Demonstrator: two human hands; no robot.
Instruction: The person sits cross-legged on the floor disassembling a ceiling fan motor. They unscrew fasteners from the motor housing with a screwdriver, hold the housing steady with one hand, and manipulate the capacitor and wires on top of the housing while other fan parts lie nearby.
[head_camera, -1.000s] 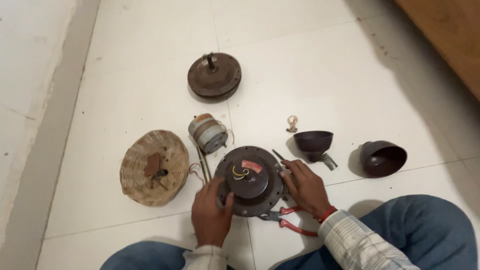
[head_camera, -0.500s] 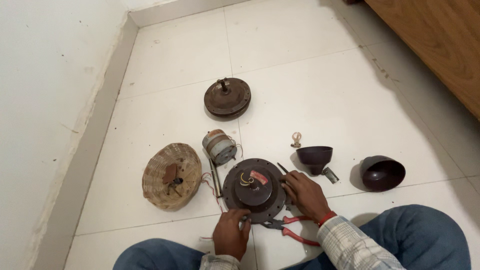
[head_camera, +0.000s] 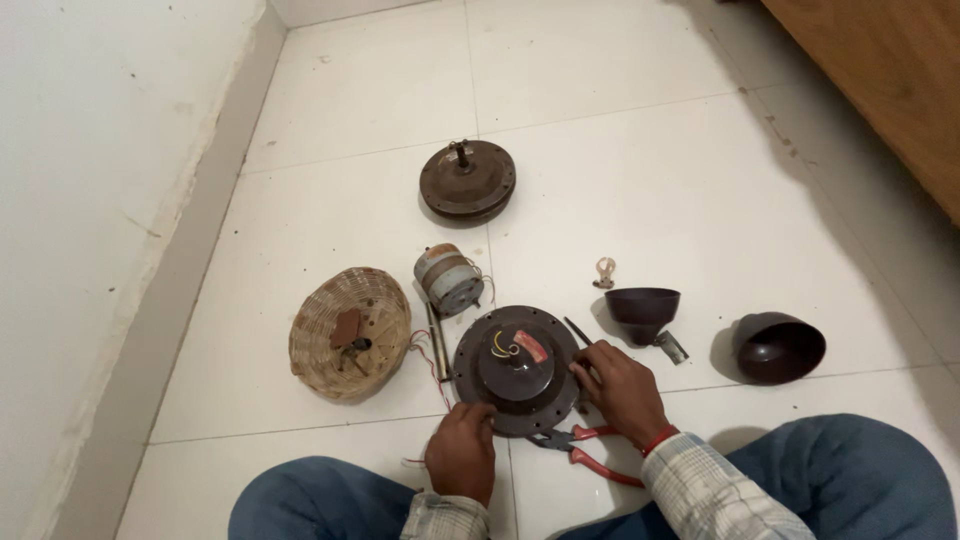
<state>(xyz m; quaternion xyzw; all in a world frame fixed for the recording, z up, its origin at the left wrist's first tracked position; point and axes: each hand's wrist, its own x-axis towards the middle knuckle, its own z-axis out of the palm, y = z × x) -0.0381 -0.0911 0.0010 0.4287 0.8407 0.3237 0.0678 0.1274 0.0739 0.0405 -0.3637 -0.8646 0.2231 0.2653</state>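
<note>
Sitting on the tiled floor (head_camera: 330, 180), the person works over a round dark motor housing (head_camera: 518, 368) that lies flat just in front of the knees. The left hand (head_camera: 462, 452) grips the near rim with fingers curled over its edge; the right hand (head_camera: 622, 384) presses on the right side of the rim, fingertips closed against the metal — neither holds a tool. Red-handled pliers (head_camera: 585, 452) lie on the floor touching the near edge of the housing, under the right wrist. Coloured wires (head_camera: 503, 345) curl out of the housing's centre.

Just beyond it to the left sit a metal rod (head_camera: 436, 342) and a small cylindrical coil part (head_camera: 449, 279), with a woven basket (head_camera: 350, 331) holding small parts beside them. To the right stand a dark funnel-shaped cup (head_camera: 642, 312) and, farther right, a second dark cup (head_camera: 778, 346) on its side; a small metal clip (head_camera: 604, 272) lies just behind the first. Farthest off rests another round motor cover (head_camera: 467, 181) with its shaft up.

The risk, judging from this — if the housing turns or lifts under the hands, the loose wires could snag or tear, and a fingertip could get pinched at the rim.
</note>
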